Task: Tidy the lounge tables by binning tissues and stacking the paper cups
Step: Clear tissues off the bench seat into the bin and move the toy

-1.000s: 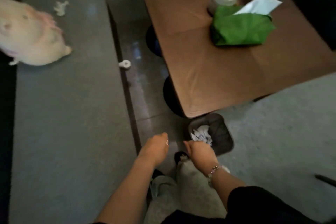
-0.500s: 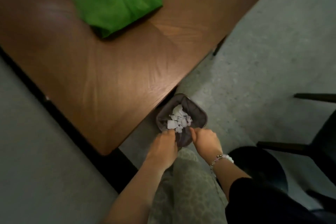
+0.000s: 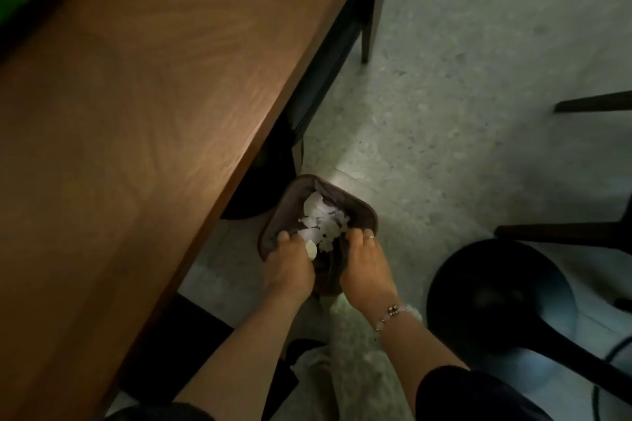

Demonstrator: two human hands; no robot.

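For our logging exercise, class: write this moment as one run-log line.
left hand: grips waste bin rim | right hand: grips same rim | inside: crumpled tissues | position: beside wooden table

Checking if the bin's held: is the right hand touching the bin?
Touching. In the head view the right hand grips the bin by its near rim.

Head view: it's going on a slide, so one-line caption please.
The left hand and right hand grip the dark bin of crumpled tissues beside the wooden table.
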